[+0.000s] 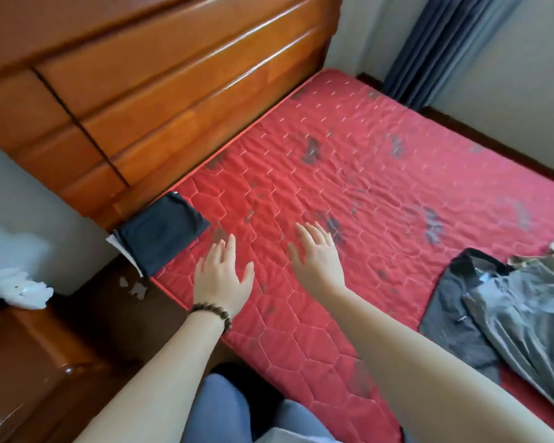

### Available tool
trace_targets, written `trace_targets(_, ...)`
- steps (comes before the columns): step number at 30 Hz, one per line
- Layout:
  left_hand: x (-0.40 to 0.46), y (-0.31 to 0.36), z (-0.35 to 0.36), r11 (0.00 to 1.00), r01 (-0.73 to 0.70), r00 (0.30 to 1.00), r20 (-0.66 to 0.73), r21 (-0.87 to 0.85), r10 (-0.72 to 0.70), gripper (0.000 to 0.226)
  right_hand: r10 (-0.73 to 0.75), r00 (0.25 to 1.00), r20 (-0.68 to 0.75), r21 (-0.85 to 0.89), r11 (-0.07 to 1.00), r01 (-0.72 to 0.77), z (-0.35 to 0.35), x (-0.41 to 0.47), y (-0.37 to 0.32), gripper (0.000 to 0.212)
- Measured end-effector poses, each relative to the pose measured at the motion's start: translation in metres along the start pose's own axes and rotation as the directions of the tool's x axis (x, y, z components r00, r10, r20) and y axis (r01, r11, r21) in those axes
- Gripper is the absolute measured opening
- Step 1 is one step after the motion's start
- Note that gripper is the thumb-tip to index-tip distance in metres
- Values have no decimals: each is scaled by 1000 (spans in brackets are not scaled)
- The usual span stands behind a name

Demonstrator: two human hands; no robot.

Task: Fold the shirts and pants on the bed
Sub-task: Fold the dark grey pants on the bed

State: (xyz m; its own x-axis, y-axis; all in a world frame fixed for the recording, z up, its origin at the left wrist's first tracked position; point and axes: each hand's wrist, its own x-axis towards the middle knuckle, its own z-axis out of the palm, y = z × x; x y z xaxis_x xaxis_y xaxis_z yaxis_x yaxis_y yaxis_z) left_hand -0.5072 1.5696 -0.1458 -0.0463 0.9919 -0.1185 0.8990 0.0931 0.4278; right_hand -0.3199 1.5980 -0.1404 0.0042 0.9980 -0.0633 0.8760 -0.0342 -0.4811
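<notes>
Lying right of right hand [317, 254]: unfolded shirts [506, 311].

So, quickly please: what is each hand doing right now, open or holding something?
Left hand: open, fingers straight, holding nothing, over the red mattress.
Right hand: open, fingers spread, holding nothing.

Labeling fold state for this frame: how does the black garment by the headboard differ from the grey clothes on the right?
The black garment is folded into a compact rectangle; the grey clothes lie spread out and rumpled. The black garment sits at the mattress corner by the headboard; the grey clothes lie at the right edge of view, partly cut off. The black one is a single dark colour; the grey pile mixes dark and lighter greys. Both rest on the red mattress, and neither hand touches them.
</notes>
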Motion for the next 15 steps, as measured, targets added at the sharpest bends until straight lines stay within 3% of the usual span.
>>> trace_targets(7,-79,92,23,964,-260,956,157,55,249,69,233,963,-135,-28,971,-238,-55,-137,68,53)
trace_targets(15,-167,147,42,842,-536,819,276,58,502,70,542,806,-239,71,837,-542,-75,-298,110,49)
